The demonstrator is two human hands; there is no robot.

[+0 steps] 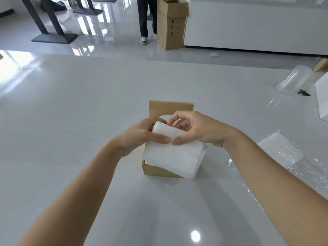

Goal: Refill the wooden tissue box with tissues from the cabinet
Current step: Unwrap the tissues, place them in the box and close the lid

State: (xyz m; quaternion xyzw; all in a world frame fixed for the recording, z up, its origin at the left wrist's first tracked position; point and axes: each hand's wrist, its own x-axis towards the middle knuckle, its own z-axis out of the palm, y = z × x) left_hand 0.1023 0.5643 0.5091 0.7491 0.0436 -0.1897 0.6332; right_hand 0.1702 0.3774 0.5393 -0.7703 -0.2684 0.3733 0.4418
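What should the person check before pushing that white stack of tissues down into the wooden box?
1. Both hands on the stack: ok. The left hand and right hand pinch the white folded tissue stack at its far end.
2. Stack lined up with the light wooden tissue box: not ok; its near right corner overhangs the box edge.
3. Box steady on the glossy white table: ok.
4. Room left inside the box: cannot tell, the tissues hide it.
5. Crinkled clear plastic wrapper out of the way: ok, it lies to the right.
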